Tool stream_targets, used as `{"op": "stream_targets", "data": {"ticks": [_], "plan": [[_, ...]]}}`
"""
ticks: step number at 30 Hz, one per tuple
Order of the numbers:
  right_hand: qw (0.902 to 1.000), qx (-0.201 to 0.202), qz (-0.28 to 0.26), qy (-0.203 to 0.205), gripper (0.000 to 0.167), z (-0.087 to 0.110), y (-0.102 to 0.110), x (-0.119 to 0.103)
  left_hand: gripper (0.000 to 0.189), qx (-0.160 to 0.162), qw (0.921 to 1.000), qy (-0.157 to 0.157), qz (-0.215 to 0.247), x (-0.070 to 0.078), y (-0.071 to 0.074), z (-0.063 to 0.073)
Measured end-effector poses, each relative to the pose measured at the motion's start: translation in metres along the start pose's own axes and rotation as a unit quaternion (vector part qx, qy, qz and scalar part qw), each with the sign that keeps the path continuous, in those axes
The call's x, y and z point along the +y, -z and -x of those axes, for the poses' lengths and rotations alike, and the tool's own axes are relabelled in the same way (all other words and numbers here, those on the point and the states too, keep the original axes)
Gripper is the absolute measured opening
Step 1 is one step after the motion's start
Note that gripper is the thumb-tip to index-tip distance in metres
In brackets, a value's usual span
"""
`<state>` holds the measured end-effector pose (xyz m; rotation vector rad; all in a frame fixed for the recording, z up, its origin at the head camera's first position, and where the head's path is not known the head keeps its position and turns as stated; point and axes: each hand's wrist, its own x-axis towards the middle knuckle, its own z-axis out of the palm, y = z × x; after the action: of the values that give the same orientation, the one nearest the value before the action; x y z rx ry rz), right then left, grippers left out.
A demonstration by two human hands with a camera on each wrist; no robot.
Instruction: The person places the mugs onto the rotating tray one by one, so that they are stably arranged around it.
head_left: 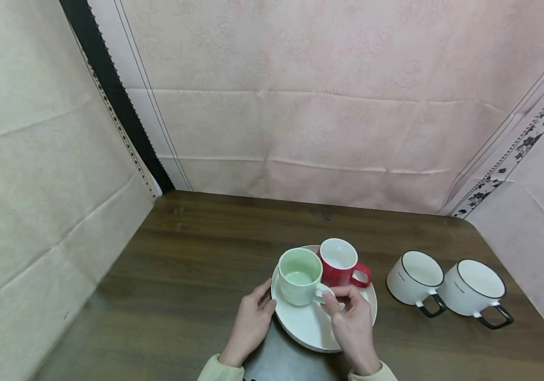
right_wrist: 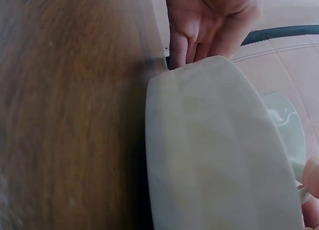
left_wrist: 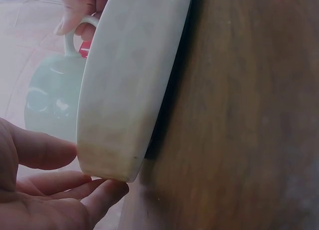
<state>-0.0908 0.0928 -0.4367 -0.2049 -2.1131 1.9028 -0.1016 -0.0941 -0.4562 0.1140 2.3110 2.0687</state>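
A light green mug point(head_left: 301, 275) stands upright at the left side of a round white dish point(head_left: 307, 330). Thumb and fingers of my right hand point(head_left: 354, 317) pinch its handle, which points toward the right front. Against the left outer wall of the dish, my left hand point(head_left: 253, 320) rests its fingertips and thumb; the left wrist view has the thumb point(left_wrist: 50, 151) right at the rim. Behind the green mug, also in the dish, is a red mug point(head_left: 336, 272) with a white inside and its handle to the right. The dish's faceted side wall point(right_wrist: 219, 140) fills much of the right wrist view.
Two white enamel mugs with black rims and black handles, a nearer-left one point(head_left: 412, 280) and a right one point(head_left: 474, 286), stand side by side to the right of the dish. The dark wooden table point(head_left: 181, 296) ends at pale cloth walls point(head_left: 324, 132) at back, left and right.
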Motion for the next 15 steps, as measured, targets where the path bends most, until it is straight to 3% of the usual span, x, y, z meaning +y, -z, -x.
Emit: {"op": "stream_targets", "data": {"ticks": [15], "plan": [[0.9999, -0.002, -0.017, 0.002, 0.016, -0.0001, -0.0032, 0.002, 0.048, 0.001, 1.0, -0.009, 0.003, -0.002, -0.0009, -0.0006]]}}
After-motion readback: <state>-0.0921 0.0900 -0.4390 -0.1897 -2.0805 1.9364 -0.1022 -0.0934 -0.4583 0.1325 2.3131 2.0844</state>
